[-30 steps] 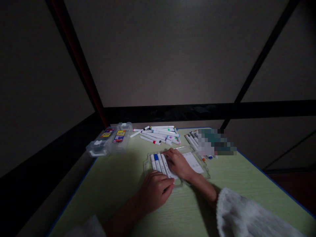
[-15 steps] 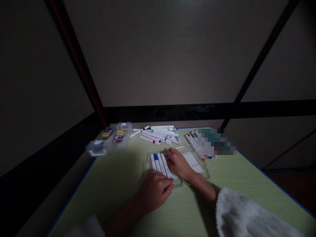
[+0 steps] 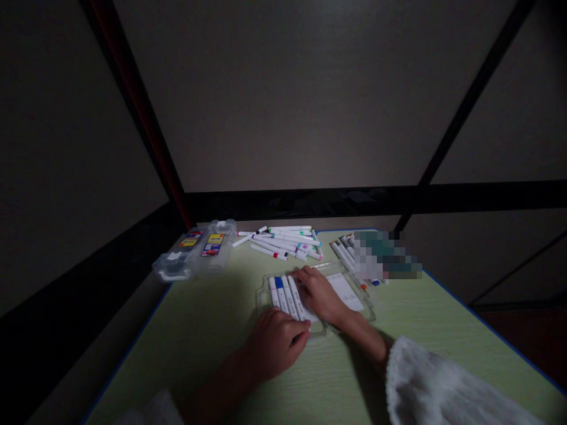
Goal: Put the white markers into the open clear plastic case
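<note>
Your left hand (image 3: 279, 342): curled at lower ends of 4 markers (image 3: 289, 294), grip unclear; your right hand (image 3: 318, 292): fingers bent beside rightmost marker (image 3: 297, 298), pinch unclear; clear case (image 3: 370, 313) beneath.

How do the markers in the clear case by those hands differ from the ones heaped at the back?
The case markers lie side by side, roughly parallel; the heaped markers cross at various angles. The case markers sit in the clear case, while the heaped markers lie loose on the table. Four case markers show; the heaped markers are more numerous. Both have mostly white barrels.
</note>
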`<state>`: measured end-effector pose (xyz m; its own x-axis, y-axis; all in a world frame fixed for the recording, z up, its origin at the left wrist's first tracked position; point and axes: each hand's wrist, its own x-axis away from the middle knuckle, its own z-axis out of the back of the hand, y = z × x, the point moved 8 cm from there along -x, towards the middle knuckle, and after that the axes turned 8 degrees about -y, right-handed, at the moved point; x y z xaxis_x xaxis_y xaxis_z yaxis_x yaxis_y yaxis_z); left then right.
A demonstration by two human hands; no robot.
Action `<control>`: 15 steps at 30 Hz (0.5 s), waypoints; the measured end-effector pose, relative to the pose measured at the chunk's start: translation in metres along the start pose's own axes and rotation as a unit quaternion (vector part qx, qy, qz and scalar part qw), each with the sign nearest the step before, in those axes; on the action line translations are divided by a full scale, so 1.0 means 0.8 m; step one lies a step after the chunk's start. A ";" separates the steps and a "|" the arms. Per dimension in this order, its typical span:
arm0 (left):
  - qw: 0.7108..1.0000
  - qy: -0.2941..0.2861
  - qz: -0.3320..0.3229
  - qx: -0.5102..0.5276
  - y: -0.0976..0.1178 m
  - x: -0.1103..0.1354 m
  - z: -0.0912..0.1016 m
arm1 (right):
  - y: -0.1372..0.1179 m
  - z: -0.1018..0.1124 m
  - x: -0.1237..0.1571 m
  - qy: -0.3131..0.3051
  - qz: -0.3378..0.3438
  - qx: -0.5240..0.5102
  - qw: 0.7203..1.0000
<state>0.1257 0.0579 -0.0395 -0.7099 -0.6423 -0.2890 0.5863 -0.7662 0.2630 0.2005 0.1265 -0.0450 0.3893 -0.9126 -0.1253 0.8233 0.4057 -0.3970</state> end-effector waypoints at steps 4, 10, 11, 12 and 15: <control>1.000 -0.005 0.010 -0.015 0.000 0.000 0.003 | -0.004 0.002 0.002 -0.007 0.003 0.012 1.000; 1.000 0.008 0.008 -0.015 0.002 0.000 0.006 | -0.015 0.005 0.007 -0.034 0.018 0.042 0.998; 1.000 0.009 0.007 -0.016 0.002 0.001 0.006 | -0.016 0.005 0.007 -0.038 0.018 0.049 0.998; 1.000 0.011 0.005 -0.017 0.002 0.001 0.005 | -0.016 0.005 0.008 -0.042 0.017 0.057 0.997; 0.999 0.032 -0.007 -0.020 0.003 0.002 0.006 | -0.015 0.005 0.010 -0.049 0.020 0.075 0.996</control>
<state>0.1236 0.0553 -0.0351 -0.6921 -0.6307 -0.3512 0.5926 -0.7742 0.2225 0.1951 0.1146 -0.0375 0.4562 -0.8887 -0.0458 0.8556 0.4522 -0.2519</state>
